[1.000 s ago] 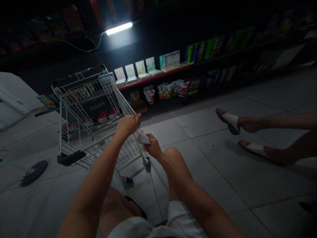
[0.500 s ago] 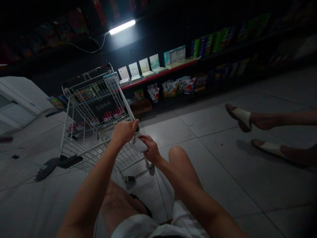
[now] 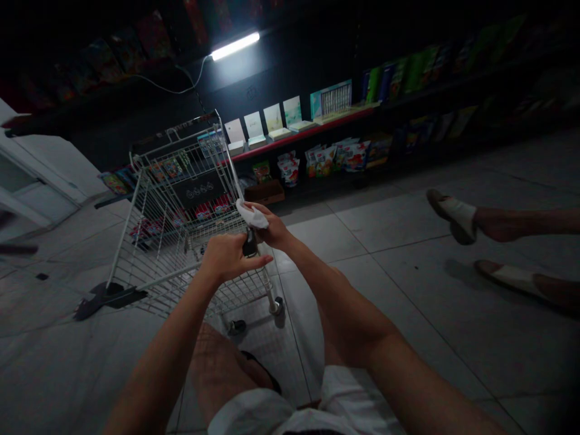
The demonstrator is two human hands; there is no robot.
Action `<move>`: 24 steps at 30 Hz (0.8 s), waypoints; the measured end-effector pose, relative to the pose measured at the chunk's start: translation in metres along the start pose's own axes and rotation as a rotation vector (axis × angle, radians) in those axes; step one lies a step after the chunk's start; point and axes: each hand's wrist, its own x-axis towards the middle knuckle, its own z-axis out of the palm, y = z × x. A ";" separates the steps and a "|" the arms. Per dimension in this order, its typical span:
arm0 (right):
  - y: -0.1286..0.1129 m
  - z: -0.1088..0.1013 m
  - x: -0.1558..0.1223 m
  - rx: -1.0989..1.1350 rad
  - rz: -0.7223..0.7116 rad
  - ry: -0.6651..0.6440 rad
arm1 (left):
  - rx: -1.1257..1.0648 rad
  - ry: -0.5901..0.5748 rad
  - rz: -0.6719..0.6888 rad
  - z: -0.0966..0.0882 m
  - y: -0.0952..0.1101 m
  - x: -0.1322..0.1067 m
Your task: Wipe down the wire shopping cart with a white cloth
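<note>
One white cloth in my right hand, pinched between thumb and bent fingers, bunched over the cart's right side rail; looks like contact. Clock centred on the cloth: my right hand comes in from 4, the black cap at the cart corner sits just below at 6, my left hand at 7. Left thumb sticks out past the cap toward the right; the other fingers bend down by the corner, tips hidden, so can't tell whether they're clenched on the rail.

Cart spreads from 7 round to 11, dark panel between 9 and 10, a wheel at 5.

Progress: cloth is on one stretch of rail, just beyond the corner. Near rail at 8 and the basket wires have no cloth on them, so I'd judge the cloth work partway at most. No visible mark splits done from left; too dim to read the metal's surface. Call it mid-action.

Further out: box at 1, packets at 2, books and a lit tube lamp at 12, another person's sandals at 3.
</note>
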 end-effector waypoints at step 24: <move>0.018 0.055 -0.194 -0.280 0.346 0.331 | 0.043 0.008 -0.001 0.001 0.006 -0.001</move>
